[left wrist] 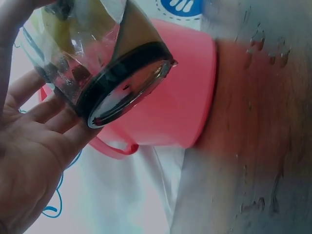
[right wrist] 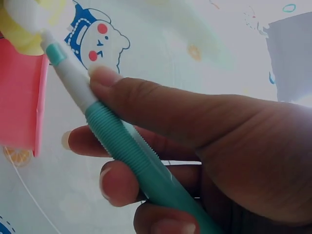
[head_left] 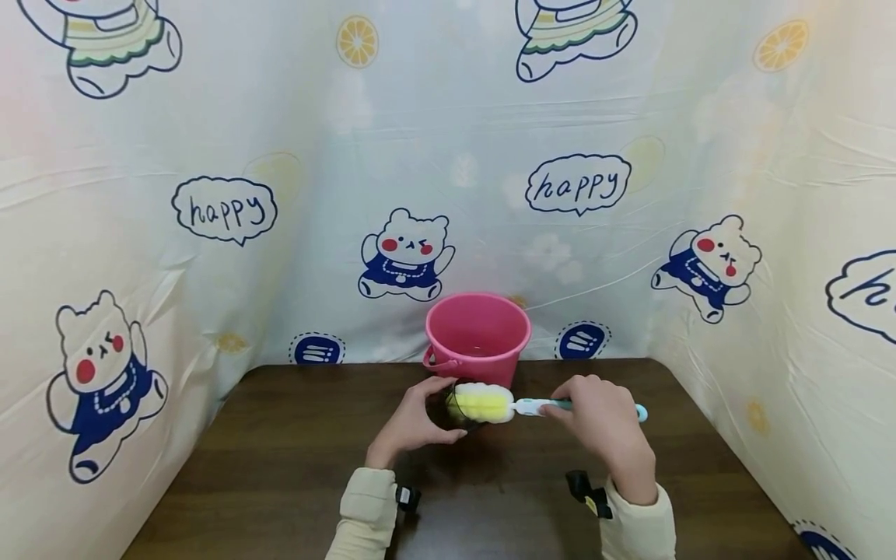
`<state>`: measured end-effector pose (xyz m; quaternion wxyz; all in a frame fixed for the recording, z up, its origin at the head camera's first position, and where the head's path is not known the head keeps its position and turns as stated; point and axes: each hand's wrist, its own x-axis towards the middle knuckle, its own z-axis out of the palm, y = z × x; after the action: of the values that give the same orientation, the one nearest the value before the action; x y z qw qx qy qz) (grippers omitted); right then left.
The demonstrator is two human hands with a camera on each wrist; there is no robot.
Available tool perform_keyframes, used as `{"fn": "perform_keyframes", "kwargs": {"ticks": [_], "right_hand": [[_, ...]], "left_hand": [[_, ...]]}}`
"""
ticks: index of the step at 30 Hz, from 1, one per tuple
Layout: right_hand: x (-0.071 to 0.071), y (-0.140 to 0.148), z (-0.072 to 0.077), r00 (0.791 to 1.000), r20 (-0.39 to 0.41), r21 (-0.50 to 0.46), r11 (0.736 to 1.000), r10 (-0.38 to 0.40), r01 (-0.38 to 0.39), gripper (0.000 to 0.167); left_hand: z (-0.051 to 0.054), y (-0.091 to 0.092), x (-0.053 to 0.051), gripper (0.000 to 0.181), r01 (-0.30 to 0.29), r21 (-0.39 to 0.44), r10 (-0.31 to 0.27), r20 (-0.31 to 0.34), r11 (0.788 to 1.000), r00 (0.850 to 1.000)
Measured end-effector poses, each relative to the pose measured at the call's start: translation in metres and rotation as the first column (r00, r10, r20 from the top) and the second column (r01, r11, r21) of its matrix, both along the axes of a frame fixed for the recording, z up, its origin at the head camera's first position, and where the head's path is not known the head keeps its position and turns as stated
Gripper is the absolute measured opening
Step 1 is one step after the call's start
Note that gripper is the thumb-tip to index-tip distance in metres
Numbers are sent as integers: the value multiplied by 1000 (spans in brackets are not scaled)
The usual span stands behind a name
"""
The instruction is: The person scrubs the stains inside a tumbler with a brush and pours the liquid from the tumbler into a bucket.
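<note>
In the head view, my left hand [head_left: 413,418] grips a clear cup [left wrist: 124,73] with a dark band around its base, tilted on its side above the table. My right hand [head_left: 603,416] holds a sponge bottle brush by its ribbed teal handle [right wrist: 129,146], the thumb lying along it. The brush's yellow and white sponge head [head_left: 483,403] is at the cup's mouth; yellow shows through the cup wall in the left wrist view. How deep the sponge sits inside, I cannot tell.
A pink bucket [head_left: 478,330] with a handle stands at the table's back edge, just behind the cup. Water drops [left wrist: 258,41] lie on the brown wooden table [head_left: 280,451]. A printed cloth [head_left: 462,117] hangs around the back and sides.
</note>
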<state>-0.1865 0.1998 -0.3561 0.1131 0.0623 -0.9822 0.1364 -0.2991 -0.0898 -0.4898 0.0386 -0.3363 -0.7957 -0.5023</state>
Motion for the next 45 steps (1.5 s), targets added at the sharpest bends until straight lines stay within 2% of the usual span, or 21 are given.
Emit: {"fn": "perform_keyframes", "kwargs": {"ticks": [5, 13, 17, 27, 34, 38, 45], "right_hand": [[-1, 2, -1, 1000, 24, -17, 1000, 20, -19, 18], [0, 5, -1, 998, 60, -17, 1000, 5, -4, 18], [0, 9, -1, 999, 43, -23, 1000, 7, -6, 20], [-5, 18, 0, 999, -1, -41, 999, 34, -34, 23], [-6, 25, -1, 999, -12, -85, 996, 38, -39, 23], [-10, 26, -5, 999, 25, -96, 995, 42, -39, 25], [-16, 24, -13, 989, 135, -126, 991, 63, -46, 25]], "left_hand": [[-1, -2, -1, 85, -17, 13, 17, -6, 1000, 1000], [-2, -3, 0, 84, -26, 18, 26, 3, 999, 1000], [0, -6, 1, 85, -44, 10, 44, 26, 999, 999], [4, -5, 0, 84, -52, 66, 48, 59, 996, 997], [2, -5, -2, 84, -40, 91, 38, 23, 995, 999], [1, -4, -2, 84, -28, 108, 27, 10, 994, 1000], [-1, -2, -3, 84, -11, 103, 12, -7, 995, 1000]]}}
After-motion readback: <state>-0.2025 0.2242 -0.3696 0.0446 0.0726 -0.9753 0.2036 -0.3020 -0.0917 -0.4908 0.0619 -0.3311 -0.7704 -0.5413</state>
